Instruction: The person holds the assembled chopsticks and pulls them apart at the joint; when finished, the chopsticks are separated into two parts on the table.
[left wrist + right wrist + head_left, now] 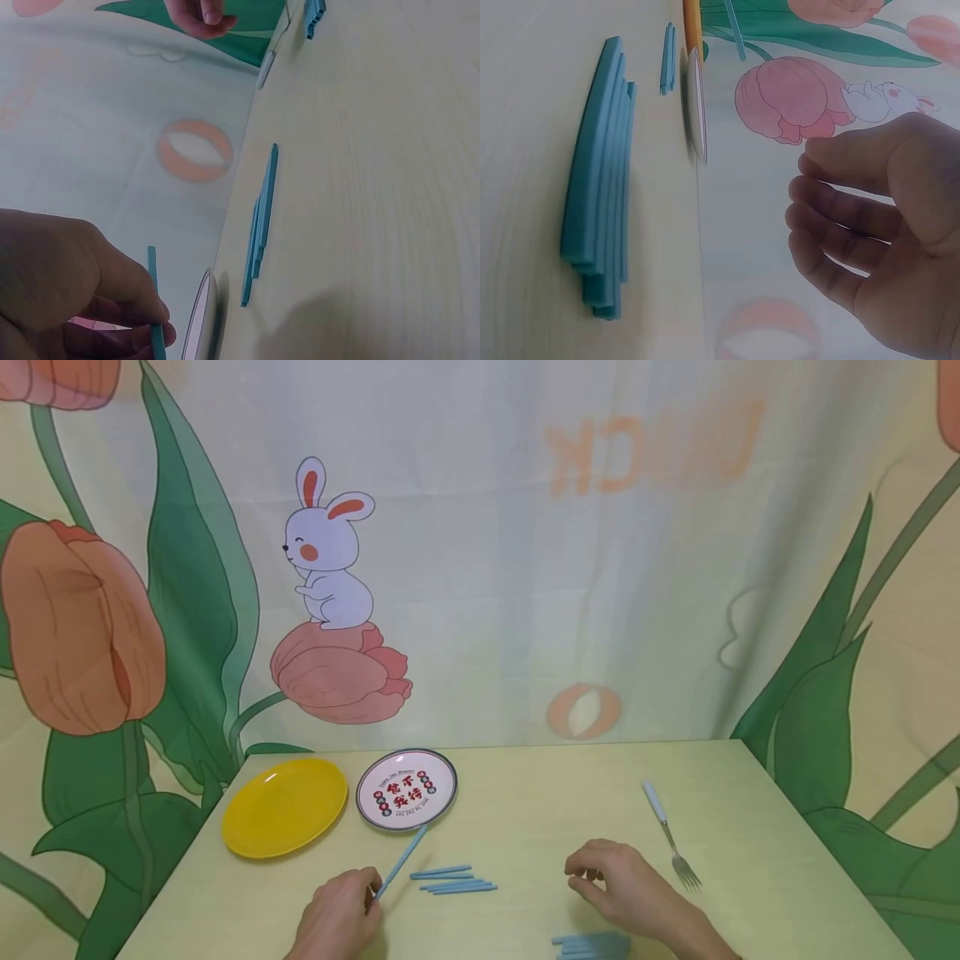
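Observation:
My left hand (pixel 341 910) pinches one thin blue stick (pixel 402 862) between thumb and fingers, its far end slanting up toward the white plate. In the left wrist view the stick (pixel 156 315) stands nearly upright in the fingertips. Just right of that hand, several blue sticks (pixel 453 881) lie on the table in a loose group. My right hand (pixel 622 885) hovers with loosely bent fingers and holds nothing. Below it lies a bundle of several blue sticks (pixel 592 946), seen large in the right wrist view as a stepped row of sticks (pixel 600 180).
A yellow plate (pixel 285 810) stands at the table's far left. Beside it is a white plate (pixel 407 789) with a dark rim and red lettering. A fork (pixel 671 837) with a pale handle lies on the right. Behind the table (pixel 525 802) hangs a printed curtain (pixel 480 568).

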`<state>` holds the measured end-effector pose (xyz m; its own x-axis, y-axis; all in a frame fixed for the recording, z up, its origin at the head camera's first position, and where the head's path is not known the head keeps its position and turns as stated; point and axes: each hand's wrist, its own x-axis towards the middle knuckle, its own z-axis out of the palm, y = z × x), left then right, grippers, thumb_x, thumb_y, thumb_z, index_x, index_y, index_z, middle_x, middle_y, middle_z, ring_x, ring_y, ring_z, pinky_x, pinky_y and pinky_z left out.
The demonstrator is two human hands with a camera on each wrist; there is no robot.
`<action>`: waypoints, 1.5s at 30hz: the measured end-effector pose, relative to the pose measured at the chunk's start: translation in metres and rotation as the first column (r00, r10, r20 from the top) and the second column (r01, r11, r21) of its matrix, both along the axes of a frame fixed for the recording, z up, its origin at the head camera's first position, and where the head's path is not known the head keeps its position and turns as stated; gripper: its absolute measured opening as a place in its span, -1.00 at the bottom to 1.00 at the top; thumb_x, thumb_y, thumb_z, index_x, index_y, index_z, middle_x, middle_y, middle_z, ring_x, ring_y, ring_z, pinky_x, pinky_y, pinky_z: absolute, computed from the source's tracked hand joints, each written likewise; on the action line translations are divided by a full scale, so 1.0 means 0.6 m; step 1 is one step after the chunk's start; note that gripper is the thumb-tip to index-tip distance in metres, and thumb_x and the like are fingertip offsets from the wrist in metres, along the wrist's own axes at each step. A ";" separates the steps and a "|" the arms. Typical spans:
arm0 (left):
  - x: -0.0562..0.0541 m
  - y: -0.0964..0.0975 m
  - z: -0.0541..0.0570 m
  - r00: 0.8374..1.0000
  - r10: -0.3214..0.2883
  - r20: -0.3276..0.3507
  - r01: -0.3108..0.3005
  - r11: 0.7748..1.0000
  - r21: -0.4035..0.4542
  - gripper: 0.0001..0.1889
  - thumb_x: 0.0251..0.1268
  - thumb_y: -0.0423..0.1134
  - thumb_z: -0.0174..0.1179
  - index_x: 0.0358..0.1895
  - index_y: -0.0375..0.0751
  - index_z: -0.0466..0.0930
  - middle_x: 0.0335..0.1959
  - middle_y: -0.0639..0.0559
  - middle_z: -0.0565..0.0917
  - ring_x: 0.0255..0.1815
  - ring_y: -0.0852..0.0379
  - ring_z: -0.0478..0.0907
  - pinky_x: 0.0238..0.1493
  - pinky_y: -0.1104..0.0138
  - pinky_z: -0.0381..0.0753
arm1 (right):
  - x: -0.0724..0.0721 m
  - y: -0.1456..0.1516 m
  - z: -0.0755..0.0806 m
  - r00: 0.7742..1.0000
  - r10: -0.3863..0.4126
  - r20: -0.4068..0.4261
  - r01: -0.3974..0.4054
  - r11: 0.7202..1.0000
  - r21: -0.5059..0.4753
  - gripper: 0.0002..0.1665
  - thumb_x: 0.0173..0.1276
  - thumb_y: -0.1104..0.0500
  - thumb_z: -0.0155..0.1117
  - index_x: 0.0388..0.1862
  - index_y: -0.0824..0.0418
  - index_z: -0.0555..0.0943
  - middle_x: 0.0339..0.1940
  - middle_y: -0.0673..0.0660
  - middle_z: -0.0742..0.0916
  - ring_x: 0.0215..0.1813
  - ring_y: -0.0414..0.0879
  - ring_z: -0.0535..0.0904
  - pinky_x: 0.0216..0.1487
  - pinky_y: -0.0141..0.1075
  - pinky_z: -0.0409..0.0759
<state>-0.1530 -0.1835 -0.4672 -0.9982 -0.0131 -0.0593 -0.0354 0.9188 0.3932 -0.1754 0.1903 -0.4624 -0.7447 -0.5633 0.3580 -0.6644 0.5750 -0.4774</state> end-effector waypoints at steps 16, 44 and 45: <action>-0.010 0.034 0.018 0.970 -0.165 -0.179 0.163 0.986 -0.024 -0.90 0.04 -0.38 0.27 -0.37 -0.11 0.63 -0.58 0.18 0.43 -0.53 0.20 0.32 -0.51 0.34 0.33 | -0.003 -0.013 0.021 0.997 -0.012 -0.071 0.010 1.000 -0.024 -0.85 0.28 0.23 0.35 -0.28 -0.06 0.66 -0.32 -0.24 0.67 -0.30 -0.41 0.51 -0.29 -0.43 0.58; -0.034 0.076 0.037 0.902 -0.308 -0.303 0.293 0.951 -0.093 -0.90 0.04 -0.35 0.30 -0.38 -0.06 0.73 -0.53 0.22 0.50 -0.44 0.26 0.38 -0.49 0.40 0.35 | -0.014 -0.036 0.044 0.957 0.072 -0.281 -0.102 0.990 -0.095 -0.79 0.21 0.24 0.41 -0.21 0.02 0.64 -0.22 -0.17 0.67 -0.27 -0.27 0.55 -0.25 -0.43 0.57; -0.034 0.078 0.039 0.899 -0.315 -0.304 0.299 0.949 -0.097 -0.90 0.04 -0.35 0.31 -0.38 -0.06 0.74 -0.52 0.22 0.51 -0.44 0.25 0.39 -0.48 0.40 0.35 | -0.014 -0.037 0.045 0.959 0.073 -0.275 -0.102 0.990 -0.095 -0.80 0.21 0.24 0.41 -0.21 0.02 0.64 -0.21 -0.16 0.67 -0.27 -0.25 0.56 -0.25 -0.41 0.59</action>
